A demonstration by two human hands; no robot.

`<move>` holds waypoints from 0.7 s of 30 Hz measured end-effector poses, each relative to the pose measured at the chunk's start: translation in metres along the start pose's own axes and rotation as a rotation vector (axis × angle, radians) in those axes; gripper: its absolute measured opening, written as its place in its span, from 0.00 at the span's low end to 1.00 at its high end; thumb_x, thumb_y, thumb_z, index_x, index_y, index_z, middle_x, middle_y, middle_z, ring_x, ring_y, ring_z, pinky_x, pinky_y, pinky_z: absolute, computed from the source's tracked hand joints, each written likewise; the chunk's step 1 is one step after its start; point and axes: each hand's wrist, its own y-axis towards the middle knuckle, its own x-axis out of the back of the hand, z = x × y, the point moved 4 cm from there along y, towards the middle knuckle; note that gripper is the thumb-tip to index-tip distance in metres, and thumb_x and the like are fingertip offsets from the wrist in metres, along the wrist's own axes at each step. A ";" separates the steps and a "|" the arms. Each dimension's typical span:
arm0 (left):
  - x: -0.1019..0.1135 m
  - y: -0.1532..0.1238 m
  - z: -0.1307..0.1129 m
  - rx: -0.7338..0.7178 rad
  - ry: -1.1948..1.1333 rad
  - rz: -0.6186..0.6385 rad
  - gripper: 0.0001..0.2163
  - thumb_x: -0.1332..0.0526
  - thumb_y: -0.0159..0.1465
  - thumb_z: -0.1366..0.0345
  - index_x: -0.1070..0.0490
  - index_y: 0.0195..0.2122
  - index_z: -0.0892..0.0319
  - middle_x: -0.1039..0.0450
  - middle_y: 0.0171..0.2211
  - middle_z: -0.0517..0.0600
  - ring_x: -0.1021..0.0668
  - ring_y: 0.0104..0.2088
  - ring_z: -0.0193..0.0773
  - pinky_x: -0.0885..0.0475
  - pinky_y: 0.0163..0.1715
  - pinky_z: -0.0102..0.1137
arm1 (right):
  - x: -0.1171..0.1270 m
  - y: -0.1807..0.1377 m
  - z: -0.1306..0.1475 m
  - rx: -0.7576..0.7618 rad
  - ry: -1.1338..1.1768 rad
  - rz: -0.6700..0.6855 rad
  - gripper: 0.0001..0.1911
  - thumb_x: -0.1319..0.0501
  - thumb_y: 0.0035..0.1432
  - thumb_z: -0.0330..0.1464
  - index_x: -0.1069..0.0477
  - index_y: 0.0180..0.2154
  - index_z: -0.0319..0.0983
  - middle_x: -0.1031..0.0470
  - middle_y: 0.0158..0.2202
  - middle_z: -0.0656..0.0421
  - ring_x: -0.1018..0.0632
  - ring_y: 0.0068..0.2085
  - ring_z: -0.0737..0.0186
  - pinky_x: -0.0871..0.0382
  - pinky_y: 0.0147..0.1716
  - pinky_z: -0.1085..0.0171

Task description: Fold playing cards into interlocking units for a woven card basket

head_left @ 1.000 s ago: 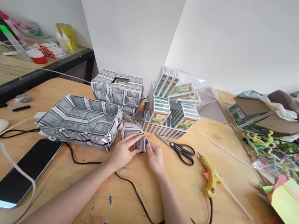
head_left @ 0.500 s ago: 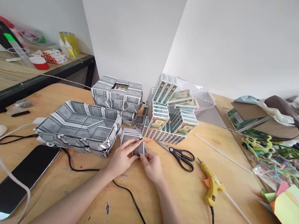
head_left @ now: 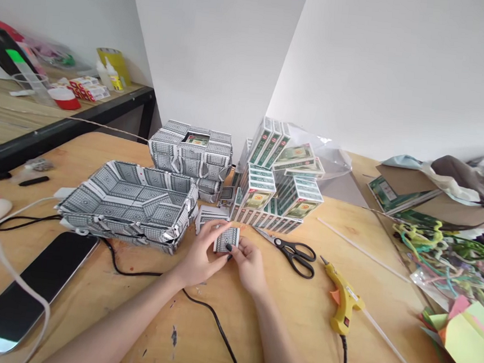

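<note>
My left hand (head_left: 199, 257) and my right hand (head_left: 248, 264) together hold a small grey-patterned folded card piece (head_left: 226, 238) just above the wooden table (head_left: 296, 333). Its patterned face is turned toward me. Behind it lies a small stack of similar grey cards (head_left: 210, 215). To the left sits a wide tray folded from patterned cards (head_left: 130, 203), and behind that a box-shaped card structure (head_left: 191, 151). A pile of green-and-white card packs (head_left: 278, 184) stands behind my right hand.
Black scissors (head_left: 293, 251) and a yellow glue gun (head_left: 342, 297) lie to the right, with a glue stick (head_left: 385, 332) beside it. A black cable (head_left: 213, 314) runs under my arms. A dark phone (head_left: 24, 292) lies front left. Coloured paper and pipe cleaners (head_left: 451, 262) clutter the right.
The small card piece has been lifted slightly and turned, so its patterned face now points toward me. Both hands stayed around it.
</note>
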 end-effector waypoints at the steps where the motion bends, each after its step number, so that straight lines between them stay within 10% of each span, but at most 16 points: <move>1: 0.001 0.001 0.001 0.037 -0.063 -0.042 0.26 0.43 0.57 0.69 0.45 0.57 0.55 0.42 0.54 0.54 0.36 0.54 0.43 0.36 0.51 0.37 | 0.000 0.000 0.001 -0.016 0.038 -0.006 0.13 0.41 0.51 0.38 0.32 0.38 0.38 0.25 0.32 0.57 0.24 0.32 0.60 0.30 0.35 0.61; 8: -0.003 0.000 0.013 0.263 0.053 -0.123 0.08 0.51 0.62 0.61 0.36 0.36 0.59 0.32 0.26 0.47 0.28 0.27 0.34 0.32 0.28 0.29 | -0.006 -0.004 -0.002 -0.080 -0.009 -0.056 0.19 0.47 0.54 0.48 0.36 0.35 0.38 0.27 0.22 0.61 0.26 0.20 0.63 0.32 0.20 0.66; 15: -0.012 -0.008 0.005 0.140 0.248 -0.080 0.07 0.53 0.63 0.63 0.41 0.37 0.59 0.33 0.24 0.46 0.28 0.23 0.34 0.37 0.23 0.27 | -0.008 -0.009 -0.005 -0.114 -0.400 -0.272 0.25 0.59 0.59 0.49 0.42 0.22 0.40 0.41 0.08 0.65 0.37 0.10 0.68 0.47 0.10 0.70; 21: -0.012 -0.009 0.003 0.147 0.262 -0.048 0.07 0.53 0.63 0.63 0.42 0.38 0.58 0.32 0.23 0.46 0.27 0.22 0.35 0.38 0.20 0.26 | -0.012 -0.014 0.005 0.069 -0.905 -0.448 0.24 0.62 0.62 0.42 0.39 0.21 0.39 0.31 0.17 0.56 0.32 0.17 0.64 0.47 0.19 0.67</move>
